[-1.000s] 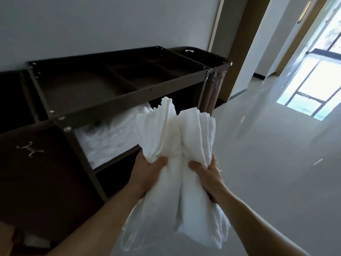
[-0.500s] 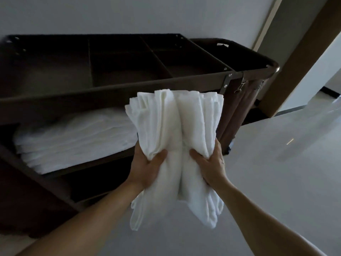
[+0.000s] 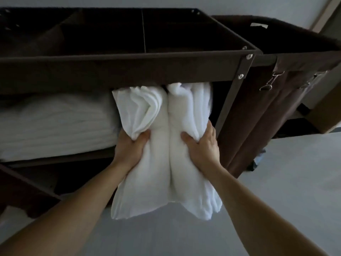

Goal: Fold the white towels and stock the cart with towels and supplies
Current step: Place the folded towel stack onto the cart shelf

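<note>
A bundle of folded white towels [image 3: 162,163] hangs between both my hands in front of the dark brown cart [image 3: 129,71]. My left hand [image 3: 129,146] grips the bundle's left half and my right hand [image 3: 203,145] grips its right half. The bundle's top end reaches into the cart's middle shelf opening, just under the top tray's front rail. A stack of folded white towels [image 3: 55,126] lies on that shelf to the left of the bundle, touching it.
The cart's top tray [image 3: 110,34] has dividers and looks dark inside. A brown fabric bag [image 3: 276,98] hangs from clips at the cart's right end. A lower shelf [image 3: 27,185] sits at bottom left. Grey floor [image 3: 276,182] spreads to the right.
Both hands carried the towel bundle forward and down toward the cart; its top end now enters the middle shelf beside the stacked towels. My view has come closer to the cart.
</note>
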Demonstrator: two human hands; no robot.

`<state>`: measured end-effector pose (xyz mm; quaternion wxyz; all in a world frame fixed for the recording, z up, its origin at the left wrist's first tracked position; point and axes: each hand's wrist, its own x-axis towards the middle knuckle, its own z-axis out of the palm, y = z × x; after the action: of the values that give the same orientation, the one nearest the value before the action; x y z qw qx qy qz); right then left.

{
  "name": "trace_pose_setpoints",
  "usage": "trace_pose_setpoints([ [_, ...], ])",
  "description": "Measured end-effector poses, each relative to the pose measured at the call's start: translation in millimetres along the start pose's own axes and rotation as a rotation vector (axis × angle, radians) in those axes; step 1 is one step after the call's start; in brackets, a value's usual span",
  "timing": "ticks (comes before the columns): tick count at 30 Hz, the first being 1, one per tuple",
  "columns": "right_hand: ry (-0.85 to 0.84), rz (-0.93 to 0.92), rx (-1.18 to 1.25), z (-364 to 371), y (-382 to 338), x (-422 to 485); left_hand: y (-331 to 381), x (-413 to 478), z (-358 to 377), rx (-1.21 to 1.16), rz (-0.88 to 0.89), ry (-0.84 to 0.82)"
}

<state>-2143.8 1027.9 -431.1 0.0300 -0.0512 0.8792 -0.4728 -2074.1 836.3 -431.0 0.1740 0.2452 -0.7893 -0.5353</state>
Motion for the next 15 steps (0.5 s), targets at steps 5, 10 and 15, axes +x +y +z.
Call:
trace_pose_setpoints([
  [5,-0.064,0.053,0.003,-7,-43,51,43,51,0,0.008,-0.206,0.146],
  [10,-0.108,-0.043,-0.091,3,-38,80,39,63,-3,0.304,-0.129,0.252],
  [15,-0.081,0.003,-0.201,3,-30,85,42,45,-1,0.855,0.084,0.151],
])
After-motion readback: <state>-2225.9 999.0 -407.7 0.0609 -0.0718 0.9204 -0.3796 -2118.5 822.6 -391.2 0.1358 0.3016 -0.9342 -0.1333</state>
